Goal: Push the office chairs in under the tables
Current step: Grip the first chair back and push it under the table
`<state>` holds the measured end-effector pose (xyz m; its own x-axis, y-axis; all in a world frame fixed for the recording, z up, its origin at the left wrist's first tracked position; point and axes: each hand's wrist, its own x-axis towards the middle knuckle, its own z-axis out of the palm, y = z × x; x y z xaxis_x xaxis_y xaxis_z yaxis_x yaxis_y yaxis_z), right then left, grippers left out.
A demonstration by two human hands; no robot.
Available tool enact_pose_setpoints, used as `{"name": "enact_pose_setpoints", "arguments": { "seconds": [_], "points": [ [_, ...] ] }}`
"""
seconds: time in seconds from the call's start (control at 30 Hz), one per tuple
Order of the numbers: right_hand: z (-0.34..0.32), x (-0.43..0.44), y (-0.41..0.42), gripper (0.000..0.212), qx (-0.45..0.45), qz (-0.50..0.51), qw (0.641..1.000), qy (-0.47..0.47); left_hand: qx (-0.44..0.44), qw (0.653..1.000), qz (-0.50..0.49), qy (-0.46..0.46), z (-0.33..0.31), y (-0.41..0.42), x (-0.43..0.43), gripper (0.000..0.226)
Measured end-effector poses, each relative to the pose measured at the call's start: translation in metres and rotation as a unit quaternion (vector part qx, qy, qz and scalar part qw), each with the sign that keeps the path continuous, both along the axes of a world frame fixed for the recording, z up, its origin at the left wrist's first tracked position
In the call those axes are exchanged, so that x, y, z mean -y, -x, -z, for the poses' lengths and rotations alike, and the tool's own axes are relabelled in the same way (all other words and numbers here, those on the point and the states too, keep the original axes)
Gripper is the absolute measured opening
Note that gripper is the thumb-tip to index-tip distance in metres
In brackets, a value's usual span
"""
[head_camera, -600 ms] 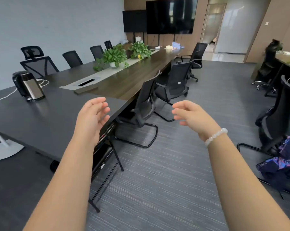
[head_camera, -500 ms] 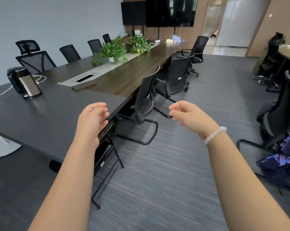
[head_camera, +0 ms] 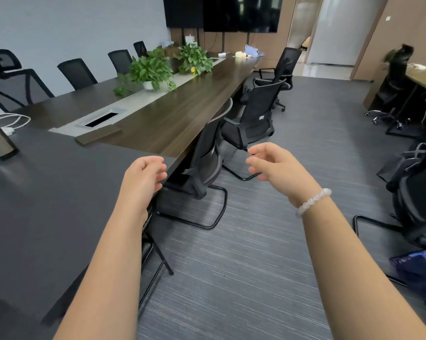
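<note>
1. Dark wood and matte black make up the long table (head_camera: 158, 119) that runs away ahead of my left hand (head_camera: 143, 177).
2. My left hand hangs over the near corner of that table, fingers loosely curled, holding nothing.
3. My right hand (head_camera: 278, 168) is out in front over the grey carpet (head_camera: 256, 253), fingers bent and parted, also holding nothing; a white bead bracelet (head_camera: 313, 201) sits on its wrist.
4. Between and just beyond my two hands stands the nearest office chair (head_camera: 207, 158), a black mesh one on a sled base, its seat partly under the table edge and its back turned toward me. Neither hand touches it.
5. Beyond my right hand a second black chair (head_camera: 253, 119) stands angled away from the table, and a third (head_camera: 284, 67) stands farther off near the table's far end.
6. Below my left forearm a folding chair (head_camera: 153, 249) is tucked under the table.
7. Two potted plants (head_camera: 155, 69) sit on the table well ahead of my left hand.
8. To the right of my right arm another black chair (head_camera: 418, 192) stands apart from the table.
</note>
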<state>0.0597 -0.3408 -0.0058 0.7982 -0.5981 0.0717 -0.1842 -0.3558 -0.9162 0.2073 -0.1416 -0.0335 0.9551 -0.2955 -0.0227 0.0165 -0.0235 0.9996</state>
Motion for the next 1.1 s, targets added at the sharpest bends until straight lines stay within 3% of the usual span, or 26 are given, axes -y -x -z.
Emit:
{"name": "enact_pose_setpoints", "arguments": {
  "seconds": [0.27, 0.47, 0.73, 1.1],
  "points": [
    [0.027, 0.07, -0.09, 0.018, -0.026, 0.036, 0.993, -0.109, -0.075, 0.997, 0.028, -0.011, 0.025, -0.086, 0.074, 0.018],
    [0.04, 0.125, -0.147, 0.024, 0.002, 0.059, 0.984, -0.169, -0.098, 0.995, 0.002, 0.0, 0.041, -0.131, 0.117, 0.015],
    [0.082, 0.237, -0.211, 0.02, 0.042, 0.069, 0.935, -0.347, -0.188, 0.975, -0.093, 0.073, 0.057, -0.194, 0.21, 0.006],
    [0.051, 0.406, -0.329, 0.024, 0.043, -0.016, 0.953, -0.3, -0.176, 0.968, -0.109, 0.14, 0.032, -0.286, 0.402, 0.007]
  ]
}}
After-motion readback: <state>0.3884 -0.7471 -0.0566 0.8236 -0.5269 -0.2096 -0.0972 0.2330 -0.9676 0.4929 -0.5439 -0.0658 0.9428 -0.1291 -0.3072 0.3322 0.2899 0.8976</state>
